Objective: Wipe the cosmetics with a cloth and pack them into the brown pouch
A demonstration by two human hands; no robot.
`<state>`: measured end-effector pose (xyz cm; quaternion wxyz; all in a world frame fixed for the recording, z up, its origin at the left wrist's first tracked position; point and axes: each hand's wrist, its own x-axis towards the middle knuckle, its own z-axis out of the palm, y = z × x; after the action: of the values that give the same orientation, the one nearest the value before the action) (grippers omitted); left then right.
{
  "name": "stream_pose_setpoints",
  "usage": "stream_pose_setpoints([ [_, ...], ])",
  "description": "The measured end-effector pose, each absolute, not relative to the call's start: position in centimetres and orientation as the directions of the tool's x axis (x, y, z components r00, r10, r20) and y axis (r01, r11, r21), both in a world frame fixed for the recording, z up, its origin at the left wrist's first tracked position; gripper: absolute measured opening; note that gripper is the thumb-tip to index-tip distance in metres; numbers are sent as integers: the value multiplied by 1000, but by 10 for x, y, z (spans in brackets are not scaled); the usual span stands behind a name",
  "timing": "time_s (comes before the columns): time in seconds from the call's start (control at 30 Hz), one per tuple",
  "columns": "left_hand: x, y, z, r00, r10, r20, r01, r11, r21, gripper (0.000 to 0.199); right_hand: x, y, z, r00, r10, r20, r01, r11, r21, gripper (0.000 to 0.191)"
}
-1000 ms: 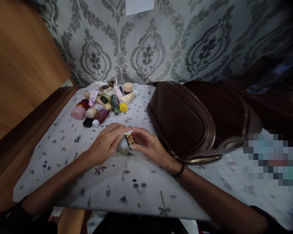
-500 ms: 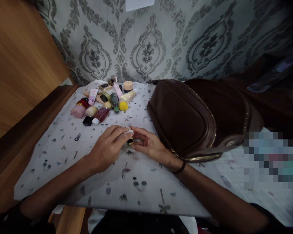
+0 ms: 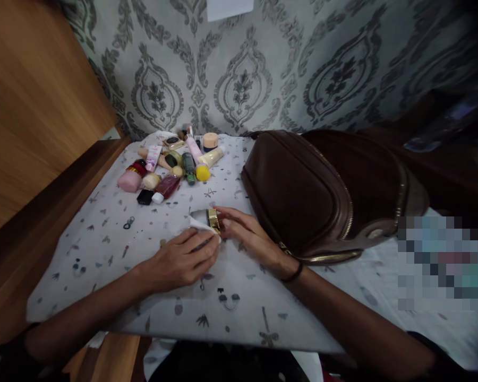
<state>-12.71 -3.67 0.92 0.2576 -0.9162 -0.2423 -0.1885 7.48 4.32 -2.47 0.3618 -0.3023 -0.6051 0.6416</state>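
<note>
Above the patterned white cloth, my right hand holds a small bottle by its gold-collared end, fingers round that end. The bottle lies on its side, its clear or pale body pointing left. My left hand is closed on a white wipe or cloth, which lies against the near side of the bottle. Part of the bottle is hidden by the wipe and the fingers.
Behind the hands on the left are several cosmetics, among them a yellow-capped tube, a pink bottle and a black cap or box. A brown leather bag stands to the right. A wooden cabinet borders the left.
My left hand has moved down and slightly back from the bottle, with the white wipe now spread out. More of the bottle and its gold collar shows.
</note>
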Motion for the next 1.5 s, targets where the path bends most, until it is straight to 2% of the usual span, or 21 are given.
stream_pose_setpoints([
  [0.17,-132,-36,10,730,405,551,595,-772,-221,23,70,43,-27,-554,825,112,-114,58,-992,41],
  [0.4,-135,-32,9,609,497,618,654,-756,-37,28,70,45,-32,-549,827,117,-101,74,-992,47],
  [0.67,-140,-22,13,483,630,608,656,-721,225,34,70,42,-31,-559,820,122,-127,61,-990,46],
  [0.77,-142,-18,18,433,695,573,647,-683,339,29,70,40,-29,-563,817,127,-130,65,-989,47],
  [0.9,-145,-11,26,350,824,446,622,-560,547,26,71,39,-28,-584,795,162,-127,108,-986,50],
  [1.0,-147,-6,28,313,874,371,575,-486,658,27,71,38,-28,-599,778,191,-129,142,-981,51],
  [1.13,-146,-5,24,291,886,361,533,-464,707,27,72,38,-31,-606,770,201,-122,160,-980,52],
  [1.27,-143,-6,18,306,849,431,509,-528,680,26,72,40,-34,-566,798,206,-79,197,-977,58],
  [1.4,-145,-5,15,340,826,449,460,-562,687,26,74,41,-33,-584,777,234,-43,258,-965,47],
  [1.5,-149,-3,14,333,850,409,448,-524,725,27,75,40,-29,-613,754,235,-65,249,-966,46],
])
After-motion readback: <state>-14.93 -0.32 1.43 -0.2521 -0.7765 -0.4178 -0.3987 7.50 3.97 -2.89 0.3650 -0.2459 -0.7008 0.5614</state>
